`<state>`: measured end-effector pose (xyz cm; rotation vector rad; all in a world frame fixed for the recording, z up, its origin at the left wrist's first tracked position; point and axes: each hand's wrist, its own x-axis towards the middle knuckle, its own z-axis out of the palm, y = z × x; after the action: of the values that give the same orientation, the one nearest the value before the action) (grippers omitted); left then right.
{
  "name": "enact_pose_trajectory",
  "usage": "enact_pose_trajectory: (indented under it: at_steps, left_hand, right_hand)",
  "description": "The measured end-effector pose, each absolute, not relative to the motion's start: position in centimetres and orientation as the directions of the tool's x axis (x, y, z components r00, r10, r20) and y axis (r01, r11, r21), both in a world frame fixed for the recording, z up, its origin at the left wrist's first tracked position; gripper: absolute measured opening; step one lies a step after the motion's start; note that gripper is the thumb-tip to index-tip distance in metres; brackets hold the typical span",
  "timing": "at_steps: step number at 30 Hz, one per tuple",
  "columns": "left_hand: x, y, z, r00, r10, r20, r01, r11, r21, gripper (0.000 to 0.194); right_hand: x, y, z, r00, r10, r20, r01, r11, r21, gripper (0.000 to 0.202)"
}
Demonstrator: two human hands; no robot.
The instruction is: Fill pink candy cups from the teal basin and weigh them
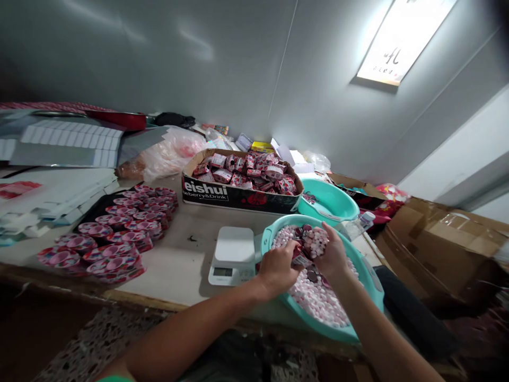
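Note:
Over the turquoise basin [376, 281], my left hand [278, 269] is closed on a small red printed carton [301, 258], partly hidden by the fingers. Cupped beside it, my right hand [333, 255] holds a handful of small round pink-and-white pieces [318, 241], close to the carton. More of these pieces [318, 300] fill the basin, with several dark round caps [312, 276] lying among them. Just left of the basin stands a white digital scale [234, 244] with a bare platform and a lit display.
Behind the scale, a black cardboard box [242, 199] holds many red printed packs. Rows of open-topped red printed cartons [115, 233] stand at left. A second turquoise basin [338, 199] sits behind the first. Brown cartons [429, 249] are at right, plastic bags [170, 151] at the back.

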<state>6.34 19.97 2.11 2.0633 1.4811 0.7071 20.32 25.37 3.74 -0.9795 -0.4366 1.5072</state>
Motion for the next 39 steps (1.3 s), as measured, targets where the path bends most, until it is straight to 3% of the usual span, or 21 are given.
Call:
enact_pose_trajectory:
  at_steps: [12, 20, 33, 39]
  left_hand:
    - [6.5, 20.1, 1.7, 0.256, 0.954, 0.156, 0.655, -0.29, 0.697, 0.046]
    - [7.0, 20.0, 1.8, 0.266, 0.953, 0.148, 0.649, -0.29, 0.703, 0.045]
    - [6.8, 20.3, 1.8, 0.254, 0.956, 0.145, 0.591, -0.272, 0.759, 0.046]
    - [6.8, 20.4, 1.6, 0.247, 0.958, 0.144, 0.572, -0.264, 0.777, 0.048]
  right_hand:
    - [20.1, 24.9, 4.6, 0.073, 0.938, -0.339, -0.624, -0.222, -0.749, 0.018]
    - [20.9, 25.2, 4.0, 0.062, 0.976, -0.207, -0.518, -0.146, -0.843, 0.024]
    - [19.6, 24.8, 5.7, 0.015, 0.954, -0.3, -0.563, -0.24, -0.791, 0.021]
    - [19.6, 24.5, 5.9, 0.082, 0.96, -0.268, -0.483, -0.197, -0.853, 0.023]
